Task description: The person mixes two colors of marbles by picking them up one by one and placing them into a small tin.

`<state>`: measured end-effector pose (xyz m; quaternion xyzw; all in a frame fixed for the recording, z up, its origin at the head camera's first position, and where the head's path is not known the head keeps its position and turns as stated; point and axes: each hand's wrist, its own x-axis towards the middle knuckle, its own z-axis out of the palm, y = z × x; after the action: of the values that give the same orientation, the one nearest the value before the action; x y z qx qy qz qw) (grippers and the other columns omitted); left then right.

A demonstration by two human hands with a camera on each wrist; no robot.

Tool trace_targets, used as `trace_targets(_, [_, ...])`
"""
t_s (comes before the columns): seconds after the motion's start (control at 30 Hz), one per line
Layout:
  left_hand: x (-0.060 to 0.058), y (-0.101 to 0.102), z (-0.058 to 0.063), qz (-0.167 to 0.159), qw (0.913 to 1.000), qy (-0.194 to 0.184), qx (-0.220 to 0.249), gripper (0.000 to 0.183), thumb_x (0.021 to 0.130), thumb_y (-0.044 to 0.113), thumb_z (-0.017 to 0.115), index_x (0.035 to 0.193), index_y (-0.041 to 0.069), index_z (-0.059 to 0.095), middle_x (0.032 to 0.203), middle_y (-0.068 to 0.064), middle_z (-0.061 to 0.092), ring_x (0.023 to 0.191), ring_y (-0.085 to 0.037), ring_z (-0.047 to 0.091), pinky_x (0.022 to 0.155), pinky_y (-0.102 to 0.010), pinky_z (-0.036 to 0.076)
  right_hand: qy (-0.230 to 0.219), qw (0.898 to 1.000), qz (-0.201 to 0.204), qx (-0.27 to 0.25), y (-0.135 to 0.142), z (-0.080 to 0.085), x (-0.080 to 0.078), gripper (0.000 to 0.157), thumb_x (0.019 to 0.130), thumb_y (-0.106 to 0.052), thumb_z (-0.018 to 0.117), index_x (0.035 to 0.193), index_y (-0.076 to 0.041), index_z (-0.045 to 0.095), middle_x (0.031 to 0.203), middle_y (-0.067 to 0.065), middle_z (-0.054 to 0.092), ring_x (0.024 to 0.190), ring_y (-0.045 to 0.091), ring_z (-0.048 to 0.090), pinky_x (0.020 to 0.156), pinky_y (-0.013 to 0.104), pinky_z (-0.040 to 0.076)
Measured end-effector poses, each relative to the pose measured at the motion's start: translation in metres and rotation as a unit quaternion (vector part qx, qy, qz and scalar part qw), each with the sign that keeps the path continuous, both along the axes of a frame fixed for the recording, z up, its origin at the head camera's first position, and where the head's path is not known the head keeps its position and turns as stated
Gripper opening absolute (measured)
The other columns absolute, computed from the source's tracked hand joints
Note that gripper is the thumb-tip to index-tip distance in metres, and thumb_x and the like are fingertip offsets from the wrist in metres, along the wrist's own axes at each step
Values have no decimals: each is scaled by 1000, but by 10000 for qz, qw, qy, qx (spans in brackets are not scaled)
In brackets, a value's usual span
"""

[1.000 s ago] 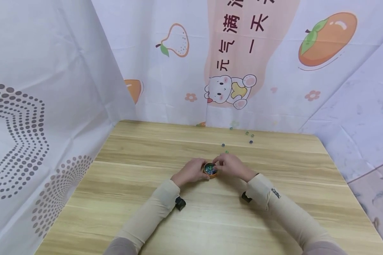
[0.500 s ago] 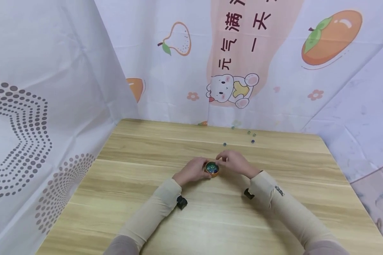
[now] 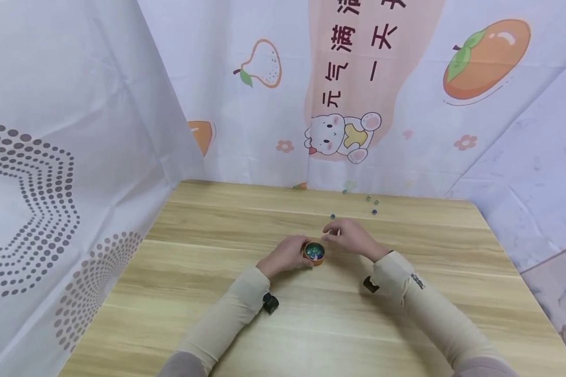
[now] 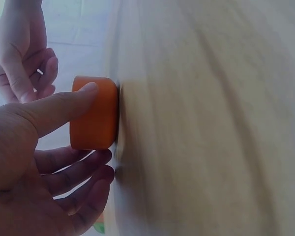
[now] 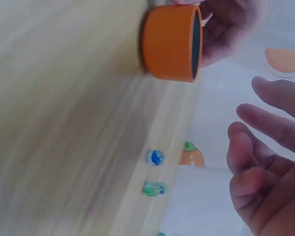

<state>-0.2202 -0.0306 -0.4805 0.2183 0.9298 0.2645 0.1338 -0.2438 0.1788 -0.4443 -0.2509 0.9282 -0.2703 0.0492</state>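
Observation:
My left hand (image 3: 286,255) holds a small round orange cup (image 3: 317,263) upright on the wooden table. In the left wrist view the thumb lies along the wall of the orange cup (image 4: 101,125), fingers around the opposite side. Inside the cup is a heap of blue and green glass marbles (image 3: 314,254). Just right of the cup my right hand (image 3: 354,240) hovers with fingers loosely bent and nothing between them. In the right wrist view a blue-swirled marble (image 5: 157,157) and a green marble (image 5: 151,189) lie on the table beyond the cup.
Several loose marbles are scattered toward the table's back edge, among them a dark blue marble (image 3: 374,212) and a blue-green marble (image 3: 332,216). A printed white curtain (image 3: 264,157) hangs behind the table (image 3: 207,220), and another stands at the left.
My right hand has drawn back from over the cup toward the back right. The left hand keeps its grip on the cup. A green marble visible earlier behind the right hand no longer shows in the head view.

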Motion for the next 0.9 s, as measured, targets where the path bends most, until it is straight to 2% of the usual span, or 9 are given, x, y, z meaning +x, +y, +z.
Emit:
trace_targets(0.17, [3,2,1,-6,10000,-35,-10,66,79,29,82,133,5,54,127,-9,62,117,-25,57,102,-39,45,-193,9997,-143,0,2,5,-4,25,92,-25,67,106,-6,74,85,3,67,74,13,56,64,27,46])
trace_targets(0.37, [3,2,0,46,10000,-57,49,67,78,31,82,134,7,54,127,-8,63,117,-24,57,101,-39,45,-308,9992,-212,-104,8,8,-14,24,93,-23,65,106,-5,73,84,6,66,72,16,55,60,27,45])
trace_targets(0.6, [2,1,-1,21,10000,-11,15,66,79,35,81,133,8,55,126,-7,63,116,-23,58,101,-38,46,-297,9983,-485,-89,20,2,-28,26,94,-22,63,110,-3,72,93,11,68,75,17,56,61,28,43])
trace_targets(0.73, [2,1,-2,-1,10000,9,-36,66,79,35,81,133,7,56,127,-8,64,116,-23,59,100,-37,46,-282,9980,-558,-12,22,6,-29,27,95,-23,62,110,-2,71,91,13,67,71,18,55,58,29,43])
trace_targets(0.9, [1,1,-2,56,10000,-24,-47,66,80,35,80,134,7,55,129,-7,63,118,-23,58,101,-37,46,-52,9971,-720,256,22,15,-32,30,95,-25,62,112,-1,69,90,14,67,67,18,55,56,29,43])
